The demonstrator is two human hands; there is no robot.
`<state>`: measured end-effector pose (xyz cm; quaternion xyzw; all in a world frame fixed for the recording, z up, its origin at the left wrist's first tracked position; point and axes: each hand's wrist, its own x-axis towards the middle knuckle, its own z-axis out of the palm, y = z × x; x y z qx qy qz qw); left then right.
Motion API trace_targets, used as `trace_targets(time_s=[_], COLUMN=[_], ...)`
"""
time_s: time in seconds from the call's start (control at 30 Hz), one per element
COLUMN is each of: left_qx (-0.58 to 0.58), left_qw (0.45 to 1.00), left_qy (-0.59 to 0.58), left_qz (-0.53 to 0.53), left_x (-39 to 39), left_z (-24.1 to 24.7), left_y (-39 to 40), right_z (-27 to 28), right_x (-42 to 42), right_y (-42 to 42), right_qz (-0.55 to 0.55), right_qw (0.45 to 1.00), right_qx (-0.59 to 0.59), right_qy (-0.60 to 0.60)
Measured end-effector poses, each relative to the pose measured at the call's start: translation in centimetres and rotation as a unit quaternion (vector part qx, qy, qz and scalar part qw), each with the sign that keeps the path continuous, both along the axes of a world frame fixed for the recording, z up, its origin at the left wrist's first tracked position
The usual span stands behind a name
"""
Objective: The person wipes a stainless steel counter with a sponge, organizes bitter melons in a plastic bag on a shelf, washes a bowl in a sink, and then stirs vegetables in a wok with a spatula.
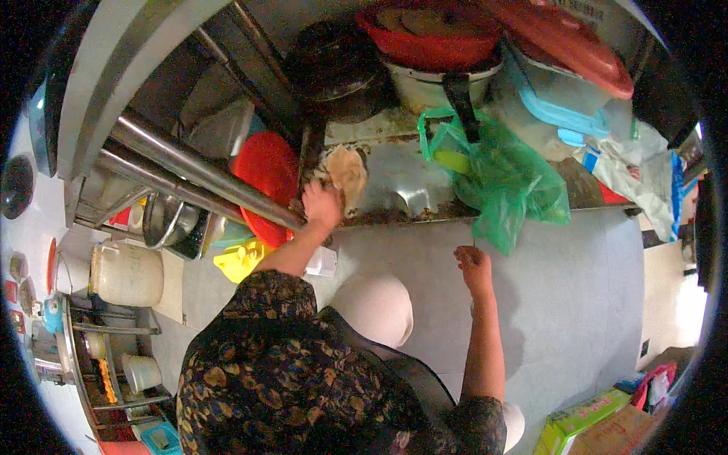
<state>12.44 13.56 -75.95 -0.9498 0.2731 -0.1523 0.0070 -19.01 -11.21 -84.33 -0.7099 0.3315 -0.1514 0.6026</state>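
Note:
My left hand [322, 206] presses on a crumpled beige-brown cloth [346, 173] at the left end of a stained metal shelf [392, 170]. Its fingers partly disappear into the folds. In front of the shelf edge, my right hand [473, 266] hangs in the air with loosely curled fingers and nothing visible in it. Just above that hand, a green plastic bag [512, 187] droops over the edge, with something pale green inside. A wet-looking shine covers the bare metal between cloth and bag.
Behind stand a dark pot [335, 74], a white pot [438, 85] under a red basin [432, 45], and a clear tub with a blue rim [560, 108]. Steel rails [199, 165], a red plastic piece [264, 176] and a yellow jug [242, 259] are left. Cardboard boxes [614, 429] sit lower right.

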Motion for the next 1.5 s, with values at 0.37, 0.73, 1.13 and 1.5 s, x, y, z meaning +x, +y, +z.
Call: trace_targets(time_s=[0.37, 0.73, 1.13, 1.5], left_qx=[-0.126, -0.101, 0.057, -0.16], left_qw=[0.946, 0.901, 0.998, 0.884], left_qy=[0.083, 0.136, -0.002, 0.082], left_qz=[-0.288, -0.399, 0.015, -0.432], left_x=[-8.2, -5.3, 7.5, -8.7], left_z=[-4.0, -3.6, -3.9, -4.0], left_y=[-12.9, -2.8, -0.5, -11.5], right_z=[-0.4, 0.8, -0.3, 3.4], right_x=[3.5, 1.8, 2.4, 1.2], right_y=[2.1, 0.6, 1.2, 0.3], right_qz=[0.055, 0.029, 0.025, 0.002], right_qw=[0.998, 0.998, 1.0, 1.0], right_qx=[-0.009, -0.045, -0.006, -0.017], right_qy=[-0.026, 0.031, -0.003, 0.011])
